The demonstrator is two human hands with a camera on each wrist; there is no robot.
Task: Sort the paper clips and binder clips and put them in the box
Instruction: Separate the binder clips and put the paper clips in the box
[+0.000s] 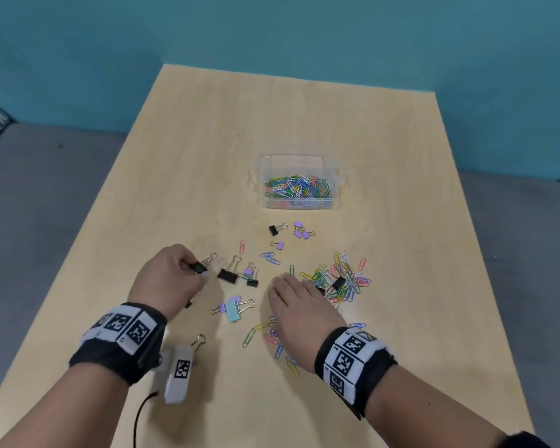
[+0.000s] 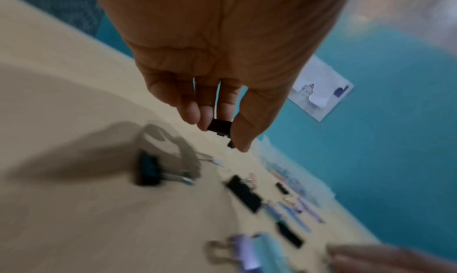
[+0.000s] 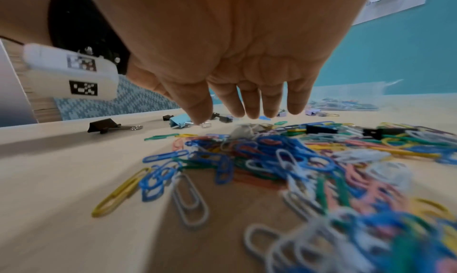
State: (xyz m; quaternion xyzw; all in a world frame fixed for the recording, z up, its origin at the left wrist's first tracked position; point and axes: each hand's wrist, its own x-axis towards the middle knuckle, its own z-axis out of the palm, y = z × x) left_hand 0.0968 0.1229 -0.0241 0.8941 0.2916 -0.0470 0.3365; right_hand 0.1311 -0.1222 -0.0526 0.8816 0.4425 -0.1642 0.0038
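My left hand [image 1: 193, 268] pinches a small black binder clip [image 1: 200, 267] by its body just above the table; the left wrist view shows the black binder clip [image 2: 220, 127] between thumb and fingers. My right hand [image 1: 299, 294] lies low with straight fingers [image 3: 251, 109] over the near edge of a heap of coloured paper clips [image 1: 346, 276]. Loose binder clips lie between the hands: a black one [image 1: 227, 274], a teal one [image 1: 232, 311], small purple ones [image 1: 301, 232]. The clear plastic box [image 1: 299, 205] farther back holds paper clips [image 1: 298, 189].
Stray paper clips [image 1: 272, 341] lie under and beside my right wrist. Two black binder clips [image 1: 338, 282] sit in the heap. Another binder clip [image 1: 199, 339] lies by my left wrist camera [image 1: 178, 371]. The wooden table [image 1: 401, 189] ends at a teal wall.
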